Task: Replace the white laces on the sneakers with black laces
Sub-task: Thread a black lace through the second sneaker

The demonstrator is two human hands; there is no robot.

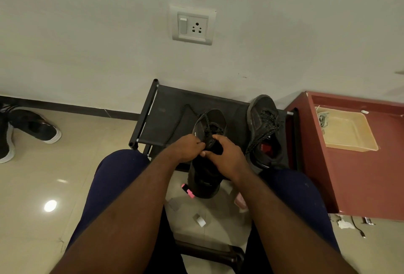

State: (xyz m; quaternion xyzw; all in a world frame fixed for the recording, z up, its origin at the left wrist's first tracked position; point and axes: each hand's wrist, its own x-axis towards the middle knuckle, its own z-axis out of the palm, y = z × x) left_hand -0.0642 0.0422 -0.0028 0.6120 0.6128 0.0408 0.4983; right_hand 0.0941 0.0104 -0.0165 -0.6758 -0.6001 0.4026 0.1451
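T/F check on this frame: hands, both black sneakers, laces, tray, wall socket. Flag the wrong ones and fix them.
1. Both the left hand and the right hand grip the near sneaker. True.
2. The second sneaker lies on the floor. False: it sits on the black rack, to the right of the near one.
3. The beige tray sits on the red-brown cabinet. True.
4. The second sneaker carries white laces. False: its laces are dark.
5. A black lace trails from the near sneaker across the rack. True.
6. The wall socket has a plug in it. False: nothing is plugged in.
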